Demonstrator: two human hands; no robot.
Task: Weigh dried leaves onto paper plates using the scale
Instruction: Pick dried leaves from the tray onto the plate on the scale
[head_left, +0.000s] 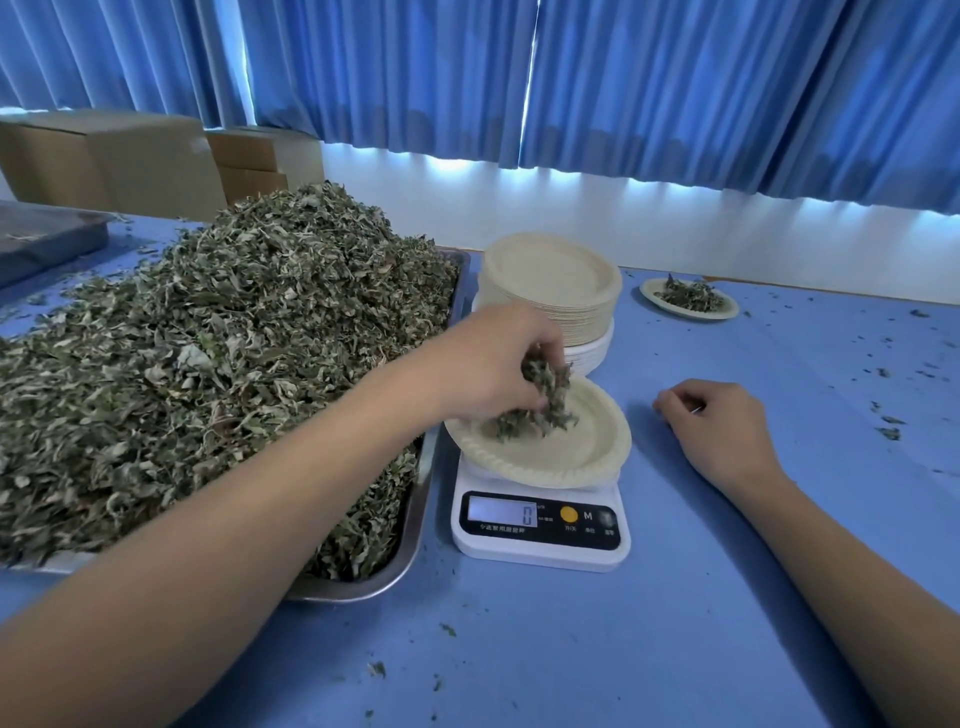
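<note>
My left hand (498, 358) grips a clump of dried leaves (540, 405) just above the paper plate (587, 447) that sits on the scale (540, 540), and the lowest bits touch the plate. The display (501, 512) reads 0, so I judge the clump is not yet let go.

What could go wrong: the plate overhangs the scale on every side, and my hand is over its left edge. Pressing down or dropping the clump off-centre could tip the plate or skew the reading. Light flakes could also scatter onto the bench (571, 649), which already carries crumbs.

My right hand (722, 431) rests on the bench right of the scale, fingers loosely curled, holding nothing I can see.

Left of the scale, a metal tray (410, 519) is heaped high with loose leaves (234, 338). Just behind the scale stands a stack of empty plates (550, 291). Behind and to the right, well apart, a filled plate (688, 299) holds a small portion.
</note>
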